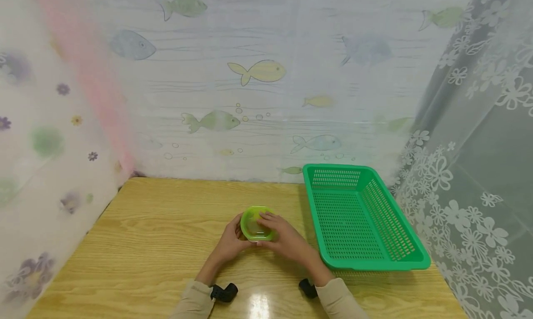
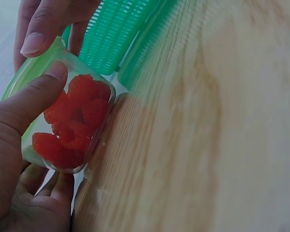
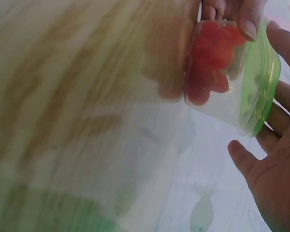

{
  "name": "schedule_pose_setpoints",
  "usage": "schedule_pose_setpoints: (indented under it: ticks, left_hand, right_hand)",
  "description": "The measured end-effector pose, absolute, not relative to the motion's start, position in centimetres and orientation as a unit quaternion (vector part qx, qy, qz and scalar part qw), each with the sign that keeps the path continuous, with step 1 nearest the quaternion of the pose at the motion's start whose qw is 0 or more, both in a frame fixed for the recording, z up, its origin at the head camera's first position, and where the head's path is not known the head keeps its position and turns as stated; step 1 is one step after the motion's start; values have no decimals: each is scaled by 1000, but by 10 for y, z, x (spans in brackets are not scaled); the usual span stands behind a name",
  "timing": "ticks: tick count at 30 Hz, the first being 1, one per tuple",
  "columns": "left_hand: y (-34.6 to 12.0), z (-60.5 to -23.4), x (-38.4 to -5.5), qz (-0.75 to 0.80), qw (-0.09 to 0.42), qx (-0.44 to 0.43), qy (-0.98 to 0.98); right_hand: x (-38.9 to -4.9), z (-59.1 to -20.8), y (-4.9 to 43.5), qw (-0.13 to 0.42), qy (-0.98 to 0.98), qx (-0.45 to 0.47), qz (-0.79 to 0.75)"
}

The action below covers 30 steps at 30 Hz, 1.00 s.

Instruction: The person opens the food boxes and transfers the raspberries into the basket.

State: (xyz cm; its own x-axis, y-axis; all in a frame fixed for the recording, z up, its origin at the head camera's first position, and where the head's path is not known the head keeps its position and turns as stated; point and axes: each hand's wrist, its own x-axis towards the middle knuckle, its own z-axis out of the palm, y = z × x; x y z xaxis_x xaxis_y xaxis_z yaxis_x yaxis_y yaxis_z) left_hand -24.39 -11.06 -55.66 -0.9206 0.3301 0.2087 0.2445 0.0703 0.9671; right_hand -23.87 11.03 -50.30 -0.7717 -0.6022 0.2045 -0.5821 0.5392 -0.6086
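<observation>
A small clear container (image 2: pixel 76 118) with a light green lid (image 1: pixel 251 209) stands on the wooden table. Red raspberries (image 2: pixel 82 111) show through its wall, also in the right wrist view. My left hand (image 1: pixel 230 240) grips the container from the left, its thumb (image 2: pixel 41 94) along the near wall and its fingers around the far side. From the right, my right hand (image 1: pixel 287 238) reaches over the lid. Its fingers (image 1: pixel 270 222) lie fairly straight across the top, and its thumb is at the lid's near rim.
A large green plastic basket (image 1: pixel 312 212) with slotted walls sits at the right of the wooden table (image 1: pixel 158 235), close to my right forearm. Behind the table hangs a fish-patterned sheet (image 1: pixel 266 138). A flowered sheet (image 1: pixel 62 138) borders the left, a lace curtain (image 1: pixel 462 180) the right.
</observation>
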Motion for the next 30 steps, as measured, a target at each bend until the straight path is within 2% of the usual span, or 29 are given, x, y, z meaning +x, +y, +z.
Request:
schedule_pose_setpoints:
  ticks: [8,23,30]
  left_hand:
    - [-110,-556,-244,662,43,197,722]
    - [-111,-556,-243,655,42,206,726]
    - [-111,-555,-243,653,47,204,728]
  right_hand:
    - [-243,-501,114,27,863,-337,-375]
    - [-249,-505,120,-25,840,-380,-387]
    - [-248,-503,122,-11,846,-387,-366]
